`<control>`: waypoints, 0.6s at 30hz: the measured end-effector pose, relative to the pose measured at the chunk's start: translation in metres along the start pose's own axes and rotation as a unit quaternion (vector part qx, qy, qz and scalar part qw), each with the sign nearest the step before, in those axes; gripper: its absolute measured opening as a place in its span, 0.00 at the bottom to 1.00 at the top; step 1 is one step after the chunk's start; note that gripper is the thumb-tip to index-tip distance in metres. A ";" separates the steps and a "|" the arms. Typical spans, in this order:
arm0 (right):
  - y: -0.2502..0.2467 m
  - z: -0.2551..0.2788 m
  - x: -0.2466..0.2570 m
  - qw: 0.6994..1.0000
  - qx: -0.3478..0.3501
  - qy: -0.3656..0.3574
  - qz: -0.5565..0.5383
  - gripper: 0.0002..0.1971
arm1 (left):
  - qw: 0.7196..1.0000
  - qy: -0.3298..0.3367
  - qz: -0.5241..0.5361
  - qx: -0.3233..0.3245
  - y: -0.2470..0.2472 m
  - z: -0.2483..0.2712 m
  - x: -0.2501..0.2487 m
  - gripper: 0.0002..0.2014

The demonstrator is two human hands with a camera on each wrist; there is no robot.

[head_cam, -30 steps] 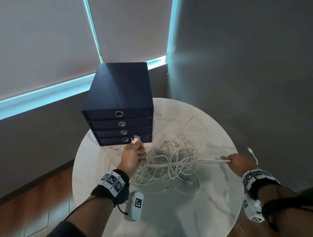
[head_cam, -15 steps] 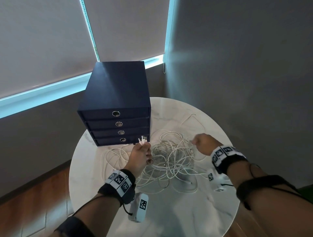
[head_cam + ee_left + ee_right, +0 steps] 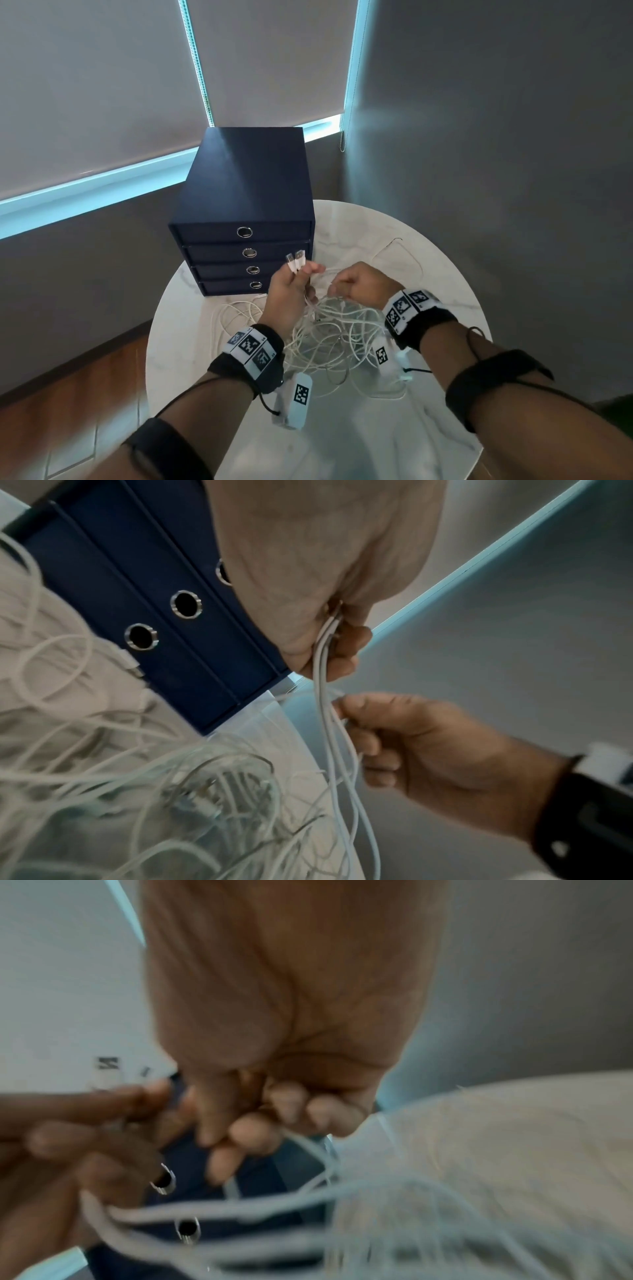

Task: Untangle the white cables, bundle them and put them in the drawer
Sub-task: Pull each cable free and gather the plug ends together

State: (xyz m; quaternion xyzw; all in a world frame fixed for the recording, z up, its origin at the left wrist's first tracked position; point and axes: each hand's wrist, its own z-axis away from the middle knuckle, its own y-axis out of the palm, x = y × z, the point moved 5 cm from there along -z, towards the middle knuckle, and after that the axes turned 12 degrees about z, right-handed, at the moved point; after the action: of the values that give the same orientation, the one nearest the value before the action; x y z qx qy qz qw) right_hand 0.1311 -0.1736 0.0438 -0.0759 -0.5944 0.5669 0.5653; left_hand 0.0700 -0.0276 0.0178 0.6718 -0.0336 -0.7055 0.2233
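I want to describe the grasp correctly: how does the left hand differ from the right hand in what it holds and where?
The left hand grips the cables near their ends, with two plugs sticking up above it; the right hand pinches strands lower down, with no plug showing. The left hand is in front of the drawer unit, the right beside it. Both hold the white cables.

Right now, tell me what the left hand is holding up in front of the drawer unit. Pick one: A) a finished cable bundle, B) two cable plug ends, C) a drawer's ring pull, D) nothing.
B: two white plug ends stick up from the left hand, their cables running down through its curled fingers.
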 end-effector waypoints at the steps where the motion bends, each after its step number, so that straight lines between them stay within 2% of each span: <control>1: -0.010 0.004 0.011 1.000 0.022 -0.022 0.003 0.10 | 1.000 0.006 -0.001 0.011 0.004 -0.004 -0.003 0.12; 3: -0.038 0.008 0.024 0.999 -0.014 -0.052 0.006 0.08 | 0.999 -0.001 0.011 0.044 0.014 -0.007 -0.006 0.12; 5: -0.075 0.010 0.027 0.991 -0.120 -0.054 -0.014 0.08 | 0.997 -0.017 0.020 0.076 0.023 -0.007 -0.004 0.12; 8: -0.135 0.022 0.029 0.953 -0.287 -0.049 -0.086 0.07 | 0.995 -0.022 0.017 0.092 0.025 -0.005 0.002 0.11; 11: -0.187 0.040 0.031 0.908 -0.396 -0.069 -0.115 0.07 | 0.996 -0.023 0.028 0.086 0.022 -0.005 0.007 0.10; 15: -0.241 0.066 0.014 0.843 -0.512 -0.053 -0.153 0.11 | 0.997 -0.054 0.026 0.043 0.005 -0.006 0.021 0.10; 18: -0.258 0.077 -0.005 0.820 -0.551 -0.012 -0.156 0.13 | 0.996 -0.080 0.020 0.020 -0.008 -0.003 0.033 0.11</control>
State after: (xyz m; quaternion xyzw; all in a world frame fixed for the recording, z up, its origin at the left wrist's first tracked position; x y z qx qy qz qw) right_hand 0.2164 -0.3119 0.2580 -0.2740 -0.8184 0.0498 0.5026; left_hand 0.0712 -0.0312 -0.0158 0.6165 -0.0793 -0.7516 0.2207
